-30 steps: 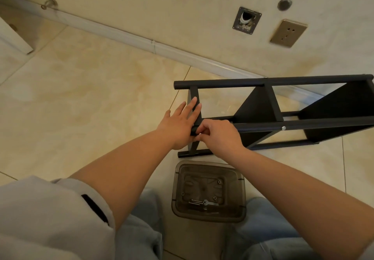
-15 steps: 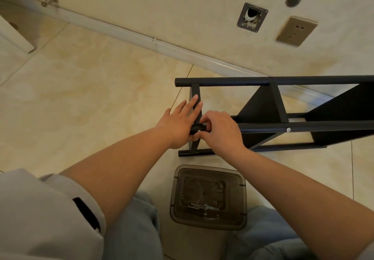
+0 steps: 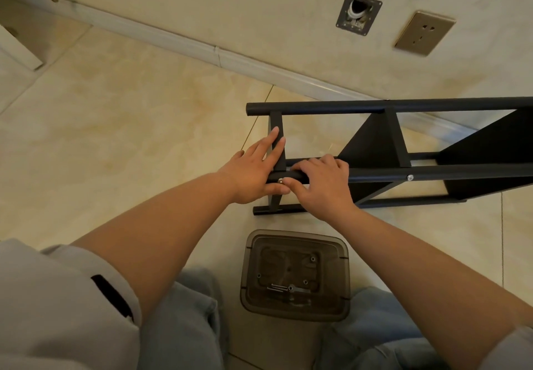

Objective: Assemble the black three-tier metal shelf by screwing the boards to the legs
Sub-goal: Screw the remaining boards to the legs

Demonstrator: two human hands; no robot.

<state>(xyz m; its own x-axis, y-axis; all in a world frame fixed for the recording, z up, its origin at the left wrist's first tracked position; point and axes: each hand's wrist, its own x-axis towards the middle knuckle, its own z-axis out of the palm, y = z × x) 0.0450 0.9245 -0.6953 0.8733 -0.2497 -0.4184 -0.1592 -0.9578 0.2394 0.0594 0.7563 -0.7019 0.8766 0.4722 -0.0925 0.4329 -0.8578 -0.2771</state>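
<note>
The black metal shelf (image 3: 450, 172) lies on its side on the tiled floor, legs running left to right. My left hand (image 3: 253, 170) presses straight fingers flat against the end board (image 3: 276, 127), its thumb under the near upper leg. My right hand (image 3: 323, 188) curls its fingers over that leg just right of the end. Its thumb tip sits beside a silver screw (image 3: 279, 180) in the leg, between my two thumbs. Another screw (image 3: 409, 177) sits in the same leg at the middle board.
A brown translucent plastic container (image 3: 248, 277) stands on the floor between my knees with several screws and a small tool (image 3: 288, 288) inside. The wall with a baseboard (image 3: 219, 58), a socket (image 3: 424, 32) and an open wall box (image 3: 358, 13) runs behind the shelf.
My right hand has shifted slightly right along the leg, uncovering the silver screw at its end. The left hand stays pressed on the end board.
</note>
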